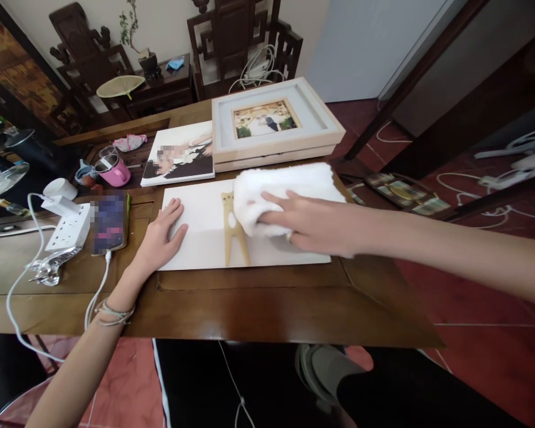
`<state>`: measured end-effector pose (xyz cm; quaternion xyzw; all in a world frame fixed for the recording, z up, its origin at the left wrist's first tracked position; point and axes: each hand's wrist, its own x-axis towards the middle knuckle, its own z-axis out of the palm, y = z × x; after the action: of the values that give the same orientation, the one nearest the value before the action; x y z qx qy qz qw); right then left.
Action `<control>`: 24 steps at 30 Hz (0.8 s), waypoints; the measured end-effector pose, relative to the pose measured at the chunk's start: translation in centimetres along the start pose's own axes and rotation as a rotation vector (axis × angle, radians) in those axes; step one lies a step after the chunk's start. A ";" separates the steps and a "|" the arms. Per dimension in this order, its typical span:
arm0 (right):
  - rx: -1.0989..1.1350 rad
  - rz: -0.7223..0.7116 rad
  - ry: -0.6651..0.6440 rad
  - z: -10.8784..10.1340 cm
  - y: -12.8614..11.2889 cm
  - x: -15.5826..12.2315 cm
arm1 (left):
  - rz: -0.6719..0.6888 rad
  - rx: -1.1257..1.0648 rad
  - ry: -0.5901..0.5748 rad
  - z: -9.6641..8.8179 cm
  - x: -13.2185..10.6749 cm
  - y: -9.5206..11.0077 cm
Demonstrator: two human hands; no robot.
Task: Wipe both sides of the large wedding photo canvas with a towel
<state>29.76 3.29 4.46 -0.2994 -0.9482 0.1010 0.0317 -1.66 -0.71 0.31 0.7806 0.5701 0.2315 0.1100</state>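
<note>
A white board (196, 238) lies flat on the dark wooden table (249, 309). My left hand (164, 233) rests open on the board's left end, fingers stretched out. At the board's right side, my right hand (298, 217) grips a folded white towel (289, 181) that covers part of the board; some of its fingers are tucked into the cloth. Just left of the towel, a tan, cat-shaped stand (229, 223) with two splayed legs is on the board.
Behind the board are a framed picture (267, 122) in a deep wooden case and a photo panel (178, 154). On the left stand a phone (111, 226) on a charging cable, a power strip (71, 229) and a pink mug (113, 170). Loose white cables trail over the table's left edge.
</note>
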 end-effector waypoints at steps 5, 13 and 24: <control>-0.027 0.056 0.026 1.3 0.2 3.4 | 0.002 -0.004 0.001 -0.1 0.0 -0.1; 0.066 -0.136 -0.026 3.3 -8.5 -1.8 | -0.001 -0.010 -0.001 0.1 0.0 -0.1; -0.035 -0.070 -0.074 1.3 -3.3 4.6 | -0.008 0.008 -0.013 -0.1 -0.1 -0.1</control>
<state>23.98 3.07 3.91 -0.2626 -0.9603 0.0943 -0.0051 -1.84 -0.74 0.30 0.7801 0.5736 0.2237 0.1116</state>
